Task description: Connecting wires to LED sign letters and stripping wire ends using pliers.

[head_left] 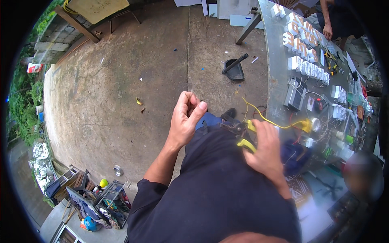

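My left hand is raised in the middle of the view, its fingers curled and the thumb pressed against them. Whatever it may pinch is too small or hidden to make out. In my right hand is a pair of wire strippers with yellow handles, a dark head and a spring between the arms. The handles are spread apart, and the tool's head points left toward my left hand without touching it. Both hands are above my lap, beside the table.
On the grey table at right stand several white block letters, a metal power supply box and a yellow cord. A black dustpan lies on the concrete floor. Another person's hand rests at the table's far side; a blurred person is near right.
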Action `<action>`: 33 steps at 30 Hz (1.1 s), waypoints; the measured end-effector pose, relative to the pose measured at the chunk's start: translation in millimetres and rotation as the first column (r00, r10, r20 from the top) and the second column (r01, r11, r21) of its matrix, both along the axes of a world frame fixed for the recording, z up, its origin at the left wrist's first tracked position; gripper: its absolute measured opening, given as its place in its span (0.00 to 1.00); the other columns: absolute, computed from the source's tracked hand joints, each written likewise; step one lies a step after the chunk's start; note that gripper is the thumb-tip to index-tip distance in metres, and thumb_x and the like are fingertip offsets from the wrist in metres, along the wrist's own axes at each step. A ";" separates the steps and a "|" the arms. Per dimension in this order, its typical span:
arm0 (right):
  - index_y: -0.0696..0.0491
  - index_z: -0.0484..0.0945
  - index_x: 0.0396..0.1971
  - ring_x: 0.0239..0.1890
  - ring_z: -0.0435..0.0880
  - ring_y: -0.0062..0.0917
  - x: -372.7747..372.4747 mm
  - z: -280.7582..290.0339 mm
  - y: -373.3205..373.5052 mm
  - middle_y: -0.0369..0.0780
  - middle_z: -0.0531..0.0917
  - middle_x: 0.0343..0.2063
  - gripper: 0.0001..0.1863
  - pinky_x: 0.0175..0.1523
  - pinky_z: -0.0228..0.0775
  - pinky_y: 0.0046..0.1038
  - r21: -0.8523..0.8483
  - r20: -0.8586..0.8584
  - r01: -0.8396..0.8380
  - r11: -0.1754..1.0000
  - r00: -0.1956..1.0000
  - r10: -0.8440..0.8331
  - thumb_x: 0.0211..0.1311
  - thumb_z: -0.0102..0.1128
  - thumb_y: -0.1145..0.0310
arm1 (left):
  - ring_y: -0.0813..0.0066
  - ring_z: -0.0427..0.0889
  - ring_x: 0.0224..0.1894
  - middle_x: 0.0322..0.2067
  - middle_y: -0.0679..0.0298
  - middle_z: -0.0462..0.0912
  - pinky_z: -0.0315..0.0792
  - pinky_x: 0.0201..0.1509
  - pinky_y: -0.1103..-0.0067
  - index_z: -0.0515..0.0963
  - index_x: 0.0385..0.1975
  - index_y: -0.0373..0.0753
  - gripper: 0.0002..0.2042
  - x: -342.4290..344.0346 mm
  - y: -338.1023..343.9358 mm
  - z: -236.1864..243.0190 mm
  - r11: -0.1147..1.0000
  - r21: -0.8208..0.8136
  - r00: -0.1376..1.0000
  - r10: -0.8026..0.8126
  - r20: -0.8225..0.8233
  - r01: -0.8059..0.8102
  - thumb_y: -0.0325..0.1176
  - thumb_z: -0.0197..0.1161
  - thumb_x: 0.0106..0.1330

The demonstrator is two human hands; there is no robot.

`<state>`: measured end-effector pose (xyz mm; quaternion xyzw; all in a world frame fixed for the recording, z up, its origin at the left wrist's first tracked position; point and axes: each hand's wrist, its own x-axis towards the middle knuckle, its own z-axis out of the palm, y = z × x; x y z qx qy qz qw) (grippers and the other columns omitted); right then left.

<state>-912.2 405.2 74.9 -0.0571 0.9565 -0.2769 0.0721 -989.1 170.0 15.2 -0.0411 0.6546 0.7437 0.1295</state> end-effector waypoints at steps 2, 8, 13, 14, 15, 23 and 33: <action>0.59 0.70 0.55 0.45 0.74 0.44 0.9 -1.2 -3.0 0.46 0.75 0.42 0.38 0.51 0.64 0.41 -0.018 -0.014 0.004 1.000 1.000 -0.005 0.37 0.73 0.71 | 0.88 0.65 0.32 0.31 0.72 0.71 0.64 0.35 0.87 0.69 0.38 0.38 0.11 5.3 -2.2 2.9 0.999 -0.044 0.999 -0.006 -0.044 0.004 0.37 0.60 0.76; 0.62 0.69 0.56 0.48 0.76 0.47 0.7 4.7 -10.9 0.49 0.76 0.44 0.37 0.53 0.68 0.41 -0.163 -0.028 0.048 0.985 0.998 -0.053 0.41 0.73 0.74 | 0.82 0.75 0.31 0.27 0.67 0.79 0.69 0.38 0.83 0.82 0.37 0.30 0.13 16.4 1.6 21.6 0.994 0.093 0.998 -0.063 -0.002 0.063 0.34 0.56 0.77; 0.62 0.69 0.55 0.47 0.76 0.46 2.0 13.0 -17.1 0.50 0.76 0.44 0.35 0.53 0.69 0.40 -0.226 -0.016 0.081 0.971 0.996 -0.087 0.45 0.74 0.73 | 0.78 0.81 0.34 0.28 0.64 0.83 0.73 0.41 0.81 0.85 0.41 0.30 0.10 16.9 1.1 27.6 0.933 0.358 0.987 -0.097 0.128 0.045 0.32 0.62 0.73; 0.62 0.69 0.55 0.47 0.76 0.46 1.9 13.7 -17.7 0.49 0.76 0.44 0.34 0.53 0.69 0.40 -0.209 -0.024 0.070 0.975 0.997 -0.077 0.46 0.74 0.73 | 0.78 0.80 0.36 0.31 0.64 0.83 0.73 0.41 0.81 0.85 0.42 0.31 0.09 15.9 1.6 26.1 0.937 0.346 0.987 -0.107 0.123 0.059 0.30 0.65 0.71; 0.62 0.69 0.55 0.46 0.77 0.46 1.8 13.9 -18.1 0.49 0.76 0.44 0.34 0.52 0.69 0.39 -0.192 -0.035 0.058 0.980 0.997 -0.066 0.47 0.74 0.72 | 0.78 0.80 0.37 0.35 0.64 0.82 0.73 0.41 0.81 0.85 0.43 0.31 0.08 14.3 2.4 23.7 0.935 0.348 0.989 -0.106 0.101 0.065 0.29 0.67 0.68; 0.62 0.70 0.53 0.45 0.76 0.45 6.8 10.3 -21.5 0.49 0.76 0.41 0.33 0.51 0.69 0.39 -0.176 -0.052 0.092 0.980 0.993 -0.103 0.47 0.75 0.69 | 0.84 0.75 0.47 0.48 0.62 0.75 0.70 0.39 0.86 0.86 0.41 0.33 0.08 15.3 8.1 7.8 0.984 -0.175 0.985 -0.016 -0.173 -0.015 0.26 0.71 0.64; 0.63 0.71 0.52 0.43 0.77 0.44 10.4 2.7 -26.2 0.49 0.76 0.40 0.32 0.50 0.69 0.39 -0.203 -0.038 0.123 0.971 0.990 -0.133 0.48 0.75 0.69 | 0.71 0.79 0.57 0.60 0.53 0.80 0.74 0.58 0.72 0.84 0.39 0.35 0.11 10.8 7.5 -16.4 0.995 0.097 0.985 0.037 -0.170 -0.021 0.36 0.58 0.76</action>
